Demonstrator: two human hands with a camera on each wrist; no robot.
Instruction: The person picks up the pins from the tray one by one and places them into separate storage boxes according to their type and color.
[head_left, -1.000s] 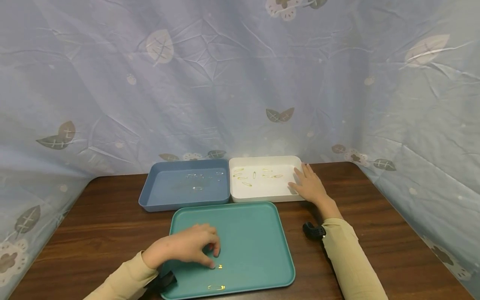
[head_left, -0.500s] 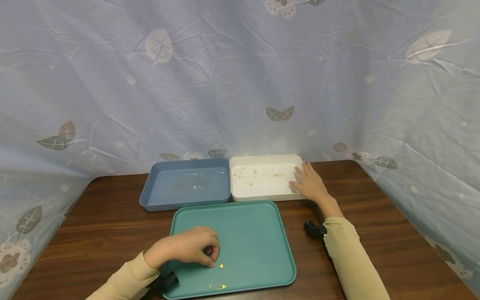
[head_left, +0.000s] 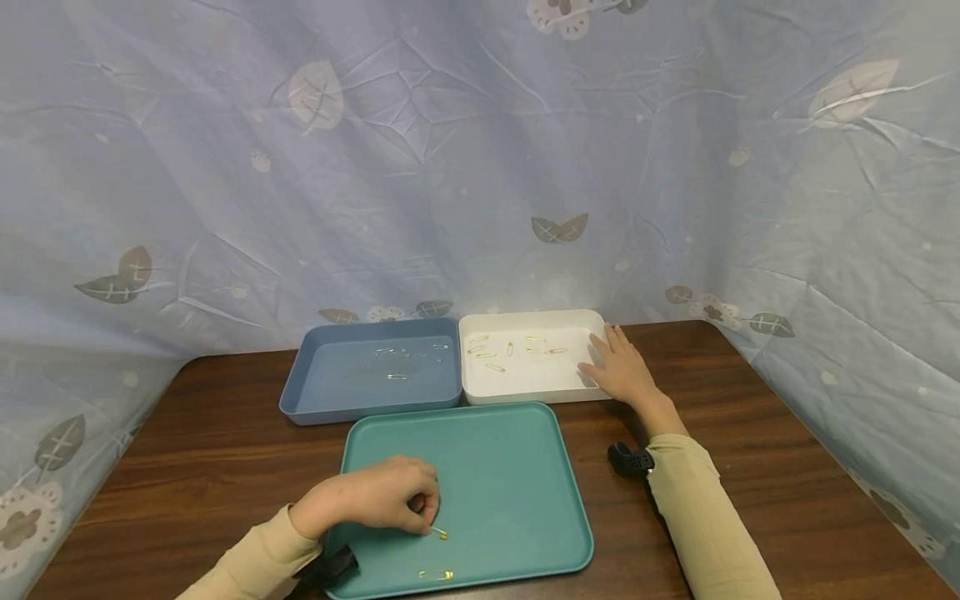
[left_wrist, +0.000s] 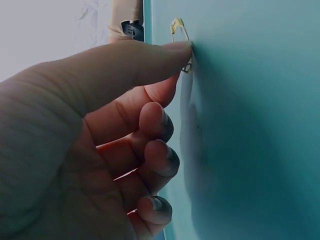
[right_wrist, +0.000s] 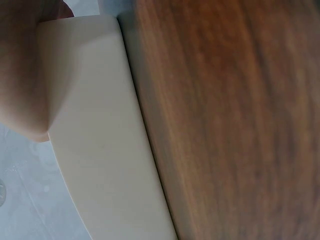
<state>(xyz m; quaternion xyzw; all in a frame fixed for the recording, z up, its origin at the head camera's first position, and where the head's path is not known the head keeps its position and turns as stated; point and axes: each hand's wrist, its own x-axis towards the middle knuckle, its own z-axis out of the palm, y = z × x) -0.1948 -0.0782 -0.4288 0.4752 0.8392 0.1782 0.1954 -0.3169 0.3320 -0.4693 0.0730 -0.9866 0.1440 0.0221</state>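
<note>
Over the teal tray [head_left: 502, 483], my left hand [head_left: 378, 498] pinches a gold safety pin [head_left: 442, 535] between thumb and forefinger. The left wrist view shows the safety pin [left_wrist: 177, 23] with its gold cap end sticking out past the thumb tip, and the other fingers loosely curled. A second gold safety pin [head_left: 437, 575] lies near the tray's front edge. My right hand [head_left: 626, 375] rests on the right rim of the white tray [head_left: 528, 385], fingers spread. In the right wrist view, part of that hand [right_wrist: 22, 80] lies against the white side wall [right_wrist: 100, 120].
Several gold safety pins [head_left: 510, 350] lie scattered in the white tray. To its left stands a blue tray [head_left: 330, 379] with several silver safety pins [head_left: 397, 377]. All trays are on a dark wooden table [head_left: 210, 467], with a patterned curtain [head_left: 480, 183] behind.
My left thumb and forefinger have closed on the gold safety pin, and its end now shows tilted at the fingertips. The right hand stays on the white tray.
</note>
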